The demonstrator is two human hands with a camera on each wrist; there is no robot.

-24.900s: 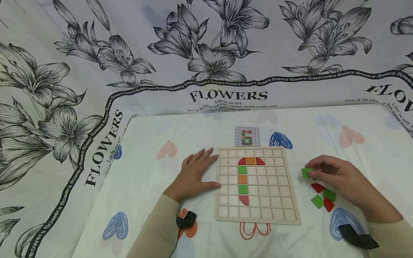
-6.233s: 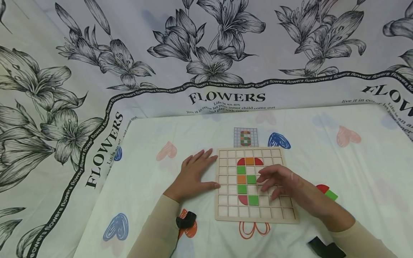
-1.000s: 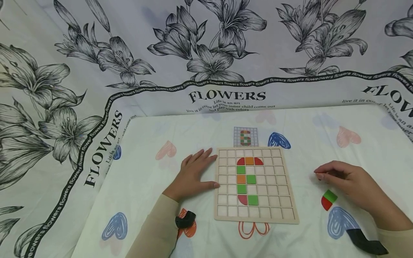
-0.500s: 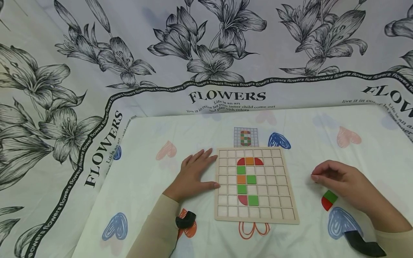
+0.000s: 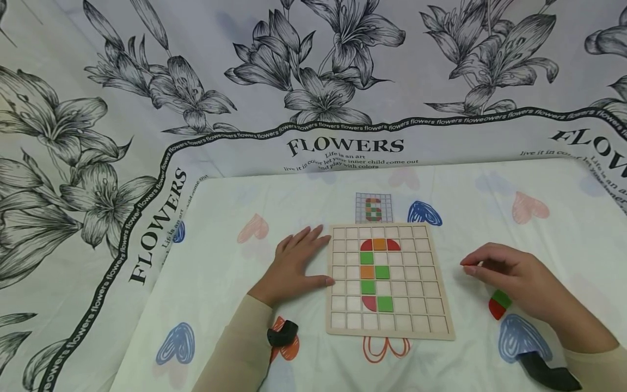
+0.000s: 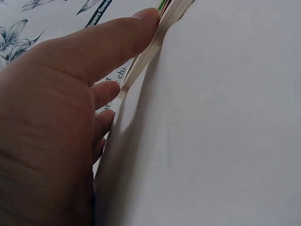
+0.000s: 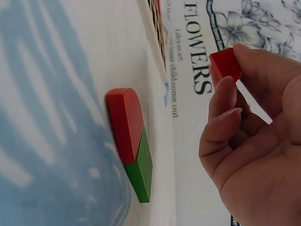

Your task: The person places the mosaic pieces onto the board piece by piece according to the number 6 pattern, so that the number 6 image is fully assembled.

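Note:
My right hand (image 5: 509, 277) pinches a red quarter-circle block (image 7: 226, 65) between thumb and fingertips, raised to the right of the wooden grid board (image 5: 416, 321). Beneath that hand, a green square block (image 5: 502, 298) and another red quarter-circle block (image 5: 497, 309) lie side by side on the cloth. My left hand (image 5: 296, 267) lies with fingers extended along the board's left edge; its thumb touches the rim in the left wrist view. Red, orange and green blocks sit in the board's cells, among them a green square block (image 5: 385, 304) in the lower part.
Behind the board lies a small printed card (image 5: 374, 208) with a coloured block pattern on a grid. A white cloth (image 5: 274, 201) with heart prints covers the table, and a flower-print sheet (image 5: 259, 98) rises at the back and left.
Since the oldest frame, two green square blocks have come onto the board from the right-hand pile. Over the last second my right hand moves left with the red block; my left hand stays put.

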